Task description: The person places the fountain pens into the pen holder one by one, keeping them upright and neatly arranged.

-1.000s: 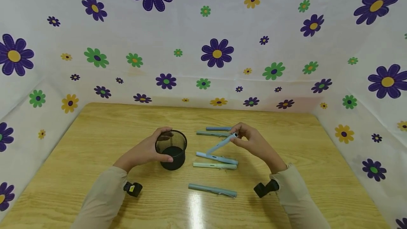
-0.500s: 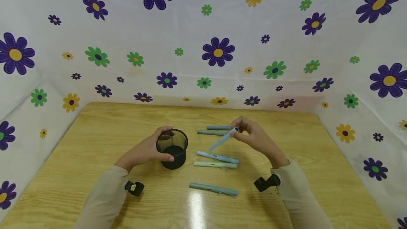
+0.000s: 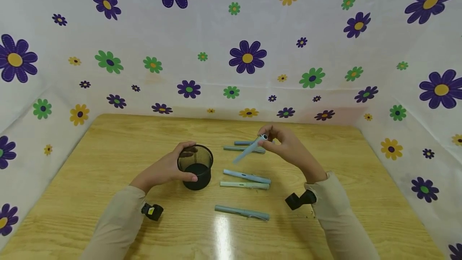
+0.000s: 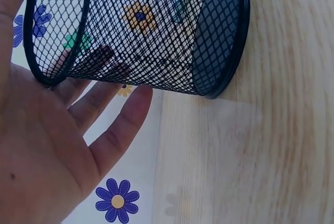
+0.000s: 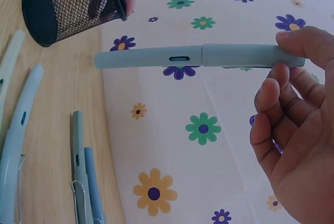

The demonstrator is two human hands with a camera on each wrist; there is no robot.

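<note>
My left hand (image 3: pixel 167 169) grips a black mesh pen holder (image 3: pixel 197 181) from its left side, thumb over the near side of the rim and fingers around the back. The holder stands upright on the table, with nothing seen inside. My right hand (image 3: pixel 286 145) pinches a light blue capped pen (image 5: pixel 151 57) by its cap end between thumb and fingers. This pen is raised above the table, slanting down toward the left. Under and behind it lie a grey-green pen (image 3: pixel 234 148) and a darker blue pen (image 3: pixel 243 143), partly hidden by the held pen and hand.
Nearer on the wooden table (image 3: pixel 108 151) lie another light blue pen (image 3: pixel 247 176) and a pale green pen (image 3: pixel 238 185), close together. A teal pen (image 3: pixel 242 212) lies apart, closest to me. A flower-printed cloth (image 3: pixel 202 31) encloses the back and sides.
My right hand has lifted the light blue pen off the pens below and moved it up and slightly away from me. My left hand keeps its hold on the pen holder, which stays in place.
</note>
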